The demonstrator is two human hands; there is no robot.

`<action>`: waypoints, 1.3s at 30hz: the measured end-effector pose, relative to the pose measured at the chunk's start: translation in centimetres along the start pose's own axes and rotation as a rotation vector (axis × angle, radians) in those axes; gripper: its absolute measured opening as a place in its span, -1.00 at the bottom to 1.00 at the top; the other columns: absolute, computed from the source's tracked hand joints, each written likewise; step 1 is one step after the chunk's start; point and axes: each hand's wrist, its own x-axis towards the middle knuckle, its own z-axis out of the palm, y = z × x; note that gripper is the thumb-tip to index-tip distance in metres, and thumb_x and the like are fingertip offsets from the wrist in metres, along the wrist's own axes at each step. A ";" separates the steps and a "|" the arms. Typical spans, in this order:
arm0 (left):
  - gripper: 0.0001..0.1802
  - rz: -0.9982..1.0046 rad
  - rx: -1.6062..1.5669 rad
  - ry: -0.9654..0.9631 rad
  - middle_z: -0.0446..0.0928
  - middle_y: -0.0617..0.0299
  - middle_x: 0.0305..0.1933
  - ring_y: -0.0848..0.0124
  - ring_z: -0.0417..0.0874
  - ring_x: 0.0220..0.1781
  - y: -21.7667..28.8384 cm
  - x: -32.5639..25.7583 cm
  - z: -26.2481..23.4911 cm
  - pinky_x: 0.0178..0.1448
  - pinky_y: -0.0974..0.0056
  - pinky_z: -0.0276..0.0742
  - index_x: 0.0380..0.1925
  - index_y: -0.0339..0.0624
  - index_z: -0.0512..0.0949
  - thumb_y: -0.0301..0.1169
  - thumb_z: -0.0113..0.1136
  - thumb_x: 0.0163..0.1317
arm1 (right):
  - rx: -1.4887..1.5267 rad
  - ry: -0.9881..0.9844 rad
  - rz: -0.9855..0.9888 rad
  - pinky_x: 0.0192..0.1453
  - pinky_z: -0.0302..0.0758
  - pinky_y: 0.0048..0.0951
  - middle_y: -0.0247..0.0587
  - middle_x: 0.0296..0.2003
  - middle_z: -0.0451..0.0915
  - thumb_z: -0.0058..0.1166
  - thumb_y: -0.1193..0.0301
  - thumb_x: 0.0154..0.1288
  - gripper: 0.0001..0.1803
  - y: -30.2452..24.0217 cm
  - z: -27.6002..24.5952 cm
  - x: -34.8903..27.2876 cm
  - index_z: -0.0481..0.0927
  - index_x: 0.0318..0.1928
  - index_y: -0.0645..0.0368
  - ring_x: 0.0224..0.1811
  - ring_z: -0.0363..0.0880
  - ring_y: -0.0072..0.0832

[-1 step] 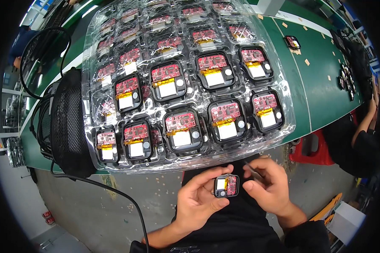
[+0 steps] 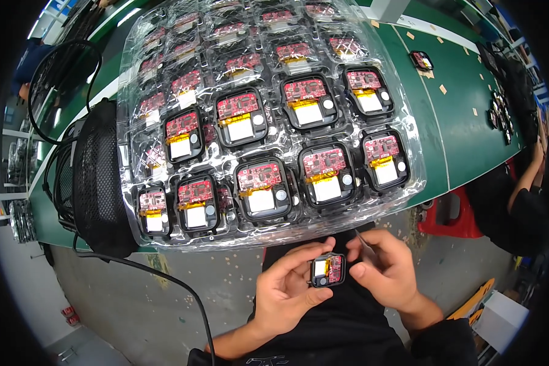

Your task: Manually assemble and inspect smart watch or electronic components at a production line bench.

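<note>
Above my lap, my left hand (image 2: pixel 288 283) grips a small black square device housing (image 2: pixel 328 270) by its edges, between thumb and fingers. Its open side shows a red circuit board, yellow tape, a white block and a round silver part. Just right of it, my right hand (image 2: pixel 387 268) is closed around slim grey tweezers (image 2: pixel 366 245), whose pointed end faces up and away from me. The tweezers are apart from the housing. Beyond both hands, a clear plastic tray (image 2: pixel 287 229) carries many similar housings, such as a black housing (image 2: pixel 263 189) in the front row.
A green workbench (image 2: pixel 470 140) bears the tray, and a lone housing (image 2: pixel 421 60) lies at its far right. Left of the tray are a black mesh bag (image 2: pixel 97 177) and a black cable (image 2: pixel 183 282). A red stool (image 2: pixel 451 216) and another person's arm (image 2: pixel 531 168) are at right.
My right hand's fingers have shifted slightly, and the tweezers have tilted a little more upright. The left hand and its housing are nearly still.
</note>
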 end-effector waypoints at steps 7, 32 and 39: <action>-0.42 0.046 0.262 -0.025 0.50 -0.11 0.32 -0.03 0.39 0.52 -0.1 -0.1 -0.2 0.55 -0.06 0.36 0.21 -0.41 0.54 -0.65 0.47 0.15 | 0.435 -0.103 0.353 -0.24 0.39 -0.68 -0.45 -0.31 0.62 0.30 0.46 0.42 -0.77 0.5 1.1 0.3 0.61 -0.03 0.32 -0.29 0.43 -0.82; -0.32 0.091 0.133 0.068 0.46 -0.12 0.24 -0.05 0.58 0.33 0.1 -0.1 0.2 0.40 -0.02 0.58 0.18 -0.32 0.47 -0.57 0.57 0.04 | -0.656 0.139 -0.571 -0.53 0.49 -0.43 -0.22 -0.33 0.66 0.42 0.52 0.07 -0.65 1.8 0.2 0.0 0.71 -0.07 0.24 -0.55 0.59 -0.43; -0.27 0.049 0.206 0.101 0.49 -0.14 0.23 -0.03 0.64 0.27 0.1 -0.3 0.4 0.38 -0.01 0.59 0.17 -0.33 0.49 -0.45 0.65 -0.01 | -0.748 0.136 -0.688 -0.54 0.44 -0.50 -0.31 -0.34 0.63 0.48 0.53 -0.02 -0.60 1.5 0.2 0.0 0.74 -0.09 0.21 -0.58 0.51 -0.51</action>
